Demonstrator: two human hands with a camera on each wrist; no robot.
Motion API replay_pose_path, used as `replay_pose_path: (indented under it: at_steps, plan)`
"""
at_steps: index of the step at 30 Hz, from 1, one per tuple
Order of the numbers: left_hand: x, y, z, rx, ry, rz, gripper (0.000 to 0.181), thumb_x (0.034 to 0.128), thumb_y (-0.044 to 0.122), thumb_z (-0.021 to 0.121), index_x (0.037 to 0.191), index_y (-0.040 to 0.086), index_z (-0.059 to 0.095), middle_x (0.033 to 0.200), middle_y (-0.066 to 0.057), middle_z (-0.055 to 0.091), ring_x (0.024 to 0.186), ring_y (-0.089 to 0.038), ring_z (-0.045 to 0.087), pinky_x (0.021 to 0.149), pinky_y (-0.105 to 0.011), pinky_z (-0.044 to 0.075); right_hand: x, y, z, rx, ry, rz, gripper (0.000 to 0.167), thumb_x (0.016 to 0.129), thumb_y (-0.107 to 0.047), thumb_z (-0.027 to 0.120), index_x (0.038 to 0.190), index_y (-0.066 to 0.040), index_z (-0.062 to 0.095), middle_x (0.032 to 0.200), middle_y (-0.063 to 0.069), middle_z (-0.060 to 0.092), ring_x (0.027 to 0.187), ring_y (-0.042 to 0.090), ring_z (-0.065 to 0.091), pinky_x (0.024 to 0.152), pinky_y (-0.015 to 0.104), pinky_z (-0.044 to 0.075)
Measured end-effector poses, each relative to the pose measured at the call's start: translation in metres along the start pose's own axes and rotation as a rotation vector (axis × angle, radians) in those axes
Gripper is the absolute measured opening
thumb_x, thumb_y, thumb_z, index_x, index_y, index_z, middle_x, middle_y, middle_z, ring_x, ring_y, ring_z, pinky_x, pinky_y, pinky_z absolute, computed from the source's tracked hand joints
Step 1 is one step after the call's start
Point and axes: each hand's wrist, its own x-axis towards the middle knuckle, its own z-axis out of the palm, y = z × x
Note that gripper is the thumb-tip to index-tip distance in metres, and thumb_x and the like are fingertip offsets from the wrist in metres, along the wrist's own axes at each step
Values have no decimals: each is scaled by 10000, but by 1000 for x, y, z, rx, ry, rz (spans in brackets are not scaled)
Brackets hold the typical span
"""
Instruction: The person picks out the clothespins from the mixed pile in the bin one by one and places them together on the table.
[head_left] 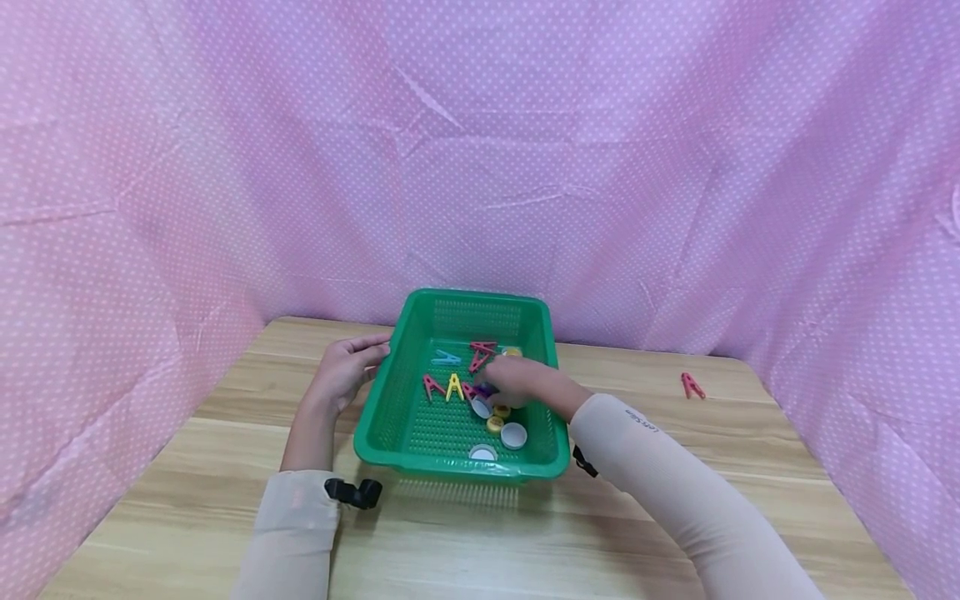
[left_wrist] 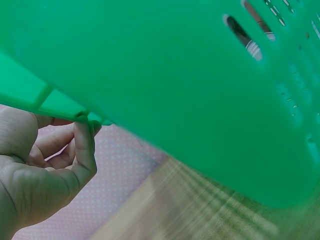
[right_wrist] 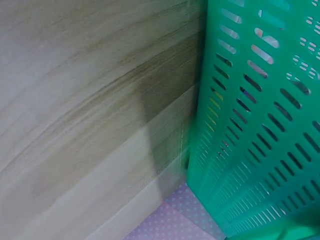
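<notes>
A green basket [head_left: 465, 465] holds red, blue and yellow clips, white caps and small yellow discs. My left hand [head_left: 345, 371] grips its left rim; in the left wrist view the fingers of that hand [left_wrist: 50, 165] curl at the rim of the basket [left_wrist: 165, 90]. My right hand [head_left: 517, 379] reaches down inside, over the right half, among a white cap [head_left: 482, 407], a purple piece and a red clip. Its fingertips are partly hidden, so what they hold cannot be told. The right wrist view shows only the slotted outside of the basket [right_wrist: 270, 125].
A red clip [head_left: 692, 385] lies on the wooden table [head_left: 637, 533] to the right of the basket. A pink dotted cloth [head_left: 480, 167] hangs behind and on both sides of the table.
</notes>
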Motion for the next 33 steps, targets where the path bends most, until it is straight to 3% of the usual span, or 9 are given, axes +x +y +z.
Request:
replay_pose_path:
  at_steps: [7,12,17,23,33]
  plan:
    - [-1,1,0,4,3,1,403,1018,61,616,1373,-121,560,1003,50,739,880,-73,676,847,-273,566,-2,-2,-2,10,1,27,333,1006,-166,680,1333,-104,678,1091,23,712,802,101,581,715,270,523]
    - [-1,0,0,10,6,-9,408,1019,81,629,1376,-106,567,1005,59,732,886,-73,674,860,-275,565,-3,-3,-3,32,-3,41,329,1014,-177,669,1337,-112,677,1134,27,708,831,117,585,742,289,526]
    - [-1,1,1,10,9,-12,409,1016,90,639,1372,-100,572,1006,56,729,882,-76,671,842,-259,566,-3,-2,-3,52,-6,47,332,1021,-168,651,1348,-114,670,1124,26,700,797,119,563,673,273,465]
    - [-1,1,1,26,6,-12,402,1023,111,635,1372,-80,583,1037,45,720,898,-79,670,840,-246,564,-2,-1,-2,68,-7,54,341,1018,-155,645,1356,-109,666,967,0,671,708,117,531,598,256,405]
    - [-3,2,1,28,7,-7,403,1024,101,630,1375,-90,575,1009,60,724,889,-75,664,836,-247,559,0,-1,-1,42,-14,52,331,994,-190,704,1310,-93,687,926,-24,660,752,108,553,645,252,471]
